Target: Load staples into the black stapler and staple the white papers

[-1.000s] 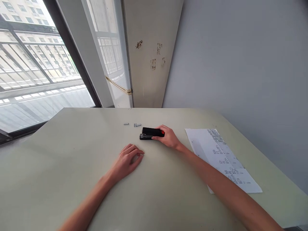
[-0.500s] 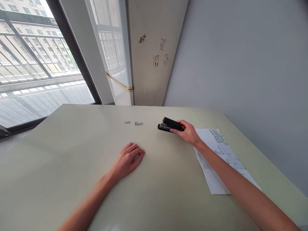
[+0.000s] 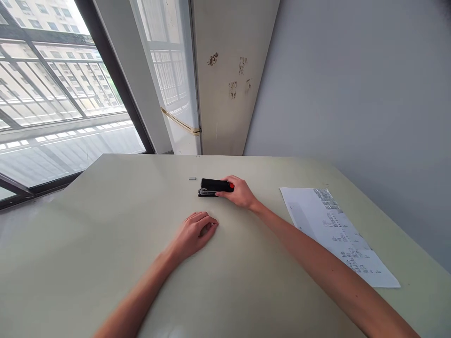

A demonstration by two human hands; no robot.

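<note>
My right hand [image 3: 239, 191] is closed around the rear end of a black stapler [image 3: 213, 184] with a red spot near its back. The stapler's front points left, and a gap shows between its top arm and its base. Just beyond its front lies a small grey strip of staples [image 3: 192, 178] on the table. My left hand [image 3: 197, 230] rests on the tabletop, nearer to me than the stapler, with thumb and forefinger pressed together. Whatever is between those fingertips, if anything, is too small to make out.
Printed sheets of paper [image 3: 317, 225] lie on the pale table [image 3: 105, 263] to the right, partly under my right forearm. A fridge [image 3: 225, 122] with a gold-toned handle stands behind the table's far edge. Windows are at the left, a plain wall at the right.
My right hand has carried the stapler left, and it now hides the second group of staples. My left hand keeps its pinch on the table. The view has shifted slightly.
</note>
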